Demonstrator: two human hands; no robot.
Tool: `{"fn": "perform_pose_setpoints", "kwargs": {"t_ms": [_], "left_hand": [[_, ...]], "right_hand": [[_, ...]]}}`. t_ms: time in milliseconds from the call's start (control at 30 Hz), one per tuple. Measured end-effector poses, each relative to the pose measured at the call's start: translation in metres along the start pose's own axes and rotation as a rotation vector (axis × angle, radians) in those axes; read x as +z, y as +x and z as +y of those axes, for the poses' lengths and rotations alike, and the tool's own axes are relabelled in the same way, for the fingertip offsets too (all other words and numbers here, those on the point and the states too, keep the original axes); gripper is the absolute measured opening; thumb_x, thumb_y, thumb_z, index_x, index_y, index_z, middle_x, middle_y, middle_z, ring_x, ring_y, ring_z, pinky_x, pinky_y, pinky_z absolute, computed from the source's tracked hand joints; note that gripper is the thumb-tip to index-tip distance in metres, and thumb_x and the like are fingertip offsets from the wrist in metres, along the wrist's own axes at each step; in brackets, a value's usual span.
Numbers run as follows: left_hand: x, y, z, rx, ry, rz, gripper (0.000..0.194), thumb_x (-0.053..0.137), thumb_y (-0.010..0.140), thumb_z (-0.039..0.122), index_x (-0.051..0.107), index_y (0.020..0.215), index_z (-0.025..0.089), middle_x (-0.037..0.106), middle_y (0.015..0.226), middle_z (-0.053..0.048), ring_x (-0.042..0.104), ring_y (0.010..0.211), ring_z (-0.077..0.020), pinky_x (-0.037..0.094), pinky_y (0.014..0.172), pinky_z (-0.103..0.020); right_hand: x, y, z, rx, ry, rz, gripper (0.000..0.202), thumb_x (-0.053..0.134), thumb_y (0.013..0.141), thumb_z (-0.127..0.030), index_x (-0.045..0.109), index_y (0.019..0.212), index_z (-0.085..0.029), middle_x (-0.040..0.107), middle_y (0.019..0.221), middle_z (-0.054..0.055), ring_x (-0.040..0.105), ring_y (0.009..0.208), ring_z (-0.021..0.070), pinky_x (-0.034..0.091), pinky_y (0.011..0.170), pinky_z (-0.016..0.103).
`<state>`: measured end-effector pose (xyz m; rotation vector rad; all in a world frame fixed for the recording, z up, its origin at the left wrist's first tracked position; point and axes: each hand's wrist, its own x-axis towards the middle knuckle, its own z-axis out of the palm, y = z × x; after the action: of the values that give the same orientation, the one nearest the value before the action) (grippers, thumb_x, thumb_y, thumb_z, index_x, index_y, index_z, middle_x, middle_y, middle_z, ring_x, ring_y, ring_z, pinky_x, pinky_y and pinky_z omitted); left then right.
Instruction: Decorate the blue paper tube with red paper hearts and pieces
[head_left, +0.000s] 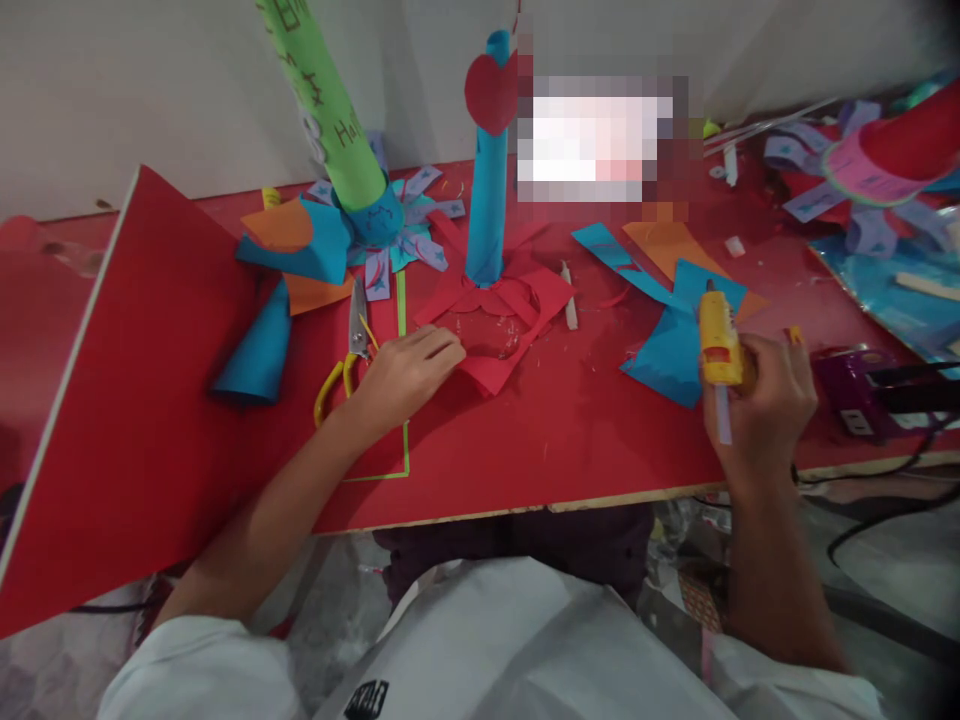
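Note:
My right hand point(769, 400) grips a yellow hot glue gun point(718, 330), its dark nozzle facing away from me and a pale glue stick point(723, 415) jutting from its rear. At the left edge of a cut red paper base point(491, 372) rests my left hand point(416, 375), fingers curled together; what lies under the fingertips is hidden. A blue paper tube point(487, 205) stands upright on that base, with a red paper heart point(491, 95) near its top. Beside my left hand lie scissors point(349, 375) with yellow handles.
Blue paper scraps point(664, 360) lie left of the glue gun. A green lettered tube point(337, 130) stands at back left, near a large red board point(142, 400). At right are a purple power box point(855, 400) with cables and another red tube point(915, 140). A blurred patch covers the back.

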<state>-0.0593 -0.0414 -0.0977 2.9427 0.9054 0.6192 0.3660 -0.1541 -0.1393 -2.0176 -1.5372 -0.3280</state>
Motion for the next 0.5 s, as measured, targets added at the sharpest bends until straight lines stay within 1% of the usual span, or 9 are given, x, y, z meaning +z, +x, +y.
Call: {"fn": "perform_pose_setpoints", "kwargs": {"t_ms": [67,133,233,300,333,433,467,500], "left_hand": [[0.003,-0.002,0.000,0.012,0.015,-0.043,0.022,0.046,0.109,0.016,0.067,0.103,0.020,0.074,0.104,-0.005,0.071,0.092,-0.0158,0.051,0.071,-0.025],[0.004,-0.004,-0.001,0.059,0.034,-0.088,0.020,0.047,0.109,0.015,0.066,0.107,0.020,0.073,0.108,-0.005,0.071,0.090,-0.0146,0.048,0.069,-0.024],[0.004,-0.006,-0.004,0.152,0.052,-0.118,0.021,0.047,0.109,0.013,0.067,0.110,0.020,0.074,0.113,-0.006,0.072,0.098,-0.0167,0.050,0.075,-0.025],[0.005,-0.006,-0.006,0.179,0.038,-0.124,0.018,0.051,0.109,0.018,0.069,0.109,0.020,0.074,0.114,-0.007,0.072,0.100,-0.0179,0.051,0.079,-0.026],[0.005,-0.006,-0.007,0.179,0.023,-0.128,0.016,0.053,0.109,0.022,0.070,0.108,0.020,0.074,0.114,-0.007,0.072,0.099,-0.0181,0.052,0.080,-0.027],[0.007,-0.006,-0.008,0.147,-0.047,-0.141,0.018,0.056,0.110,0.031,0.071,0.107,0.020,0.073,0.115,-0.007,0.073,0.099,-0.0179,0.055,0.083,-0.027],[0.007,-0.006,-0.009,0.135,-0.074,-0.147,0.020,0.055,0.110,0.032,0.071,0.108,0.020,0.074,0.116,-0.007,0.074,0.101,-0.0179,0.055,0.085,-0.027],[0.007,-0.006,-0.010,0.125,-0.099,-0.152,0.020,0.054,0.111,0.031,0.071,0.109,0.020,0.074,0.117,-0.007,0.074,0.102,-0.0177,0.055,0.086,-0.027]], "right_hand": [[0.002,-0.002,0.005,0.005,0.050,0.032,0.033,0.061,0.088,-0.046,0.069,0.109,-0.021,0.075,0.101,0.019,0.071,0.098,0.0383,0.054,0.087,0.049],[0.003,-0.003,0.007,0.066,0.117,0.016,0.037,0.064,0.087,-0.052,0.071,0.103,-0.019,0.076,0.097,0.017,0.071,0.092,0.0348,0.055,0.085,0.046],[0.005,-0.003,0.009,0.197,0.293,-0.013,0.041,0.068,0.085,-0.054,0.074,0.101,-0.017,0.077,0.092,0.016,0.072,0.081,0.0299,0.057,0.080,0.044],[0.009,-0.002,0.009,0.273,0.447,-0.006,0.042,0.072,0.083,-0.053,0.076,0.105,-0.017,0.077,0.094,0.016,0.072,0.077,0.0276,0.058,0.076,0.043],[0.012,-0.001,0.010,0.306,0.526,0.030,0.043,0.075,0.081,-0.052,0.076,0.107,-0.017,0.077,0.097,0.016,0.073,0.079,0.0273,0.059,0.075,0.043],[0.020,0.001,0.012,0.360,0.716,0.243,0.047,0.081,0.074,-0.050,0.072,0.107,-0.017,0.074,0.102,0.017,0.075,0.092,0.0303,0.061,0.081,0.045],[0.021,0.000,0.013,0.358,0.743,0.296,0.048,0.082,0.073,-0.049,0.071,0.107,-0.017,0.074,0.102,0.017,0.075,0.098,0.0319,0.061,0.085,0.046],[0.022,-0.001,0.013,0.347,0.733,0.306,0.047,0.081,0.074,-0.050,0.071,0.106,-0.017,0.074,0.102,0.017,0.076,0.102,0.0328,0.061,0.088,0.047]]}}
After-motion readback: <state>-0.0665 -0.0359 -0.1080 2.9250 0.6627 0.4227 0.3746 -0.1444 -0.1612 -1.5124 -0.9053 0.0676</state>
